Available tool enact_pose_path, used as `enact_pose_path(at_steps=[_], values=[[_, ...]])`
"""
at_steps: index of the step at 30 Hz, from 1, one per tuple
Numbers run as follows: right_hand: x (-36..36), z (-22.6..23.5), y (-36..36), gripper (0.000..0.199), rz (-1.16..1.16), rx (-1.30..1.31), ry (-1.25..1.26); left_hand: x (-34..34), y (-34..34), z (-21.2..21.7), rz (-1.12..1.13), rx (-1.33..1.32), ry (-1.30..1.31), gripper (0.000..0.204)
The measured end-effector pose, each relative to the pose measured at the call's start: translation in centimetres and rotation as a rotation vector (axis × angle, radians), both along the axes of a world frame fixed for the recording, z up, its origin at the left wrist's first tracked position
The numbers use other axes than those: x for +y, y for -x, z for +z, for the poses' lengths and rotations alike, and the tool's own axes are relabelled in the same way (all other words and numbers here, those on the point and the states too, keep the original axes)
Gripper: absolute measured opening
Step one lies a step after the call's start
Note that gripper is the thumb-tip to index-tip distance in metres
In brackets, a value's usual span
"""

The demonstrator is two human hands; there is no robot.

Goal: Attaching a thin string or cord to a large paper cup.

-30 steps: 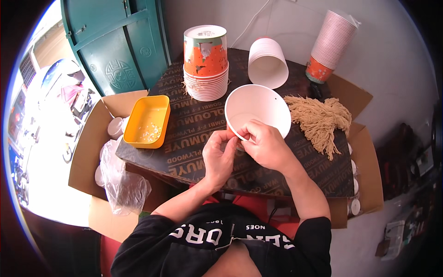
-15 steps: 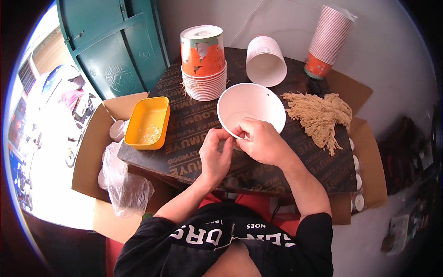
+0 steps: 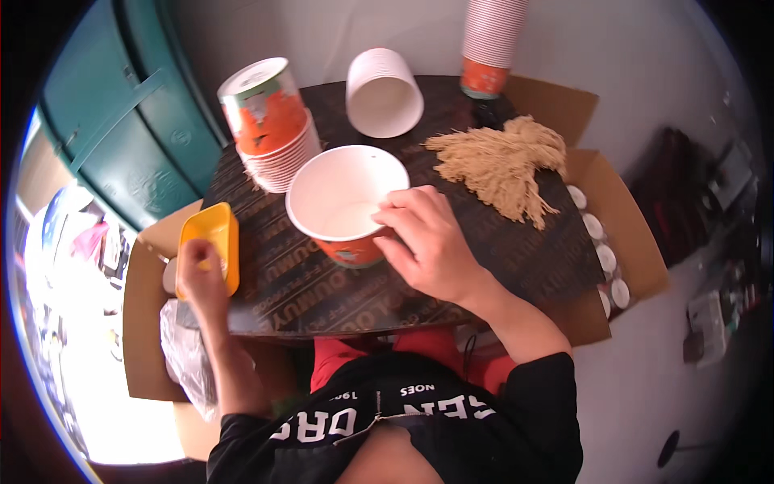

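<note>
**Right hand (image 3: 431, 242) at the rim of an orange paper bucket (image 3: 343, 194), left hand (image 3: 203, 274) over a yellow tray (image 3: 232, 252)**

In the head view, the bucket stands mouth up on a dark printed bench (image 3: 516, 258), in front of the person, its white inside showing. The right hand's fingers are bent and parted at the rim's right side, the thumb lower, outside the wall; whether they grip it, I cannot tell. The left hand is blurred, its fingers curled in front of the tray at the bench's left; whether they hold anything, I cannot tell.

Behind the bucket to the left rises an upside-down stack of buckets (image 3: 270, 121). A white nested stack (image 3: 383, 97) lies farther back, open end toward the person. To the right is a bundle of beige strings (image 3: 504, 165), and a tall stack (image 3: 490, 40) stands beyond it.
</note>
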State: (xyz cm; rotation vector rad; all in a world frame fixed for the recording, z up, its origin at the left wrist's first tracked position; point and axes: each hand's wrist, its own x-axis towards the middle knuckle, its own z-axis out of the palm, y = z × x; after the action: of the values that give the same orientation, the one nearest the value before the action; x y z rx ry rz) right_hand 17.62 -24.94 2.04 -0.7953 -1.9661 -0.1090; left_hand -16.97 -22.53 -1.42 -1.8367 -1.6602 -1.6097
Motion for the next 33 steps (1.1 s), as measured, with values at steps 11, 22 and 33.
enact_pose_path(at_steps=[11, 22, 33], values=[[-1.5, -9.2, -21.9, 0.012, -0.820, 0.247, 0.335, 2.7, 11.7, -2.0, 0.272, 0.374, 0.493, 0.012], [3.5, -8.9, -22.7, 0.031, -0.969, -0.044, 0.469, 0.7, 1.8, 2.0, 0.160, 0.056, 0.047, 0.022], [5.4, -8.3, -27.3, 0.027, -0.407, 0.667, 0.963, -4.9, -9.5, 3.8, -0.373, 0.132, -0.097, 0.015]])
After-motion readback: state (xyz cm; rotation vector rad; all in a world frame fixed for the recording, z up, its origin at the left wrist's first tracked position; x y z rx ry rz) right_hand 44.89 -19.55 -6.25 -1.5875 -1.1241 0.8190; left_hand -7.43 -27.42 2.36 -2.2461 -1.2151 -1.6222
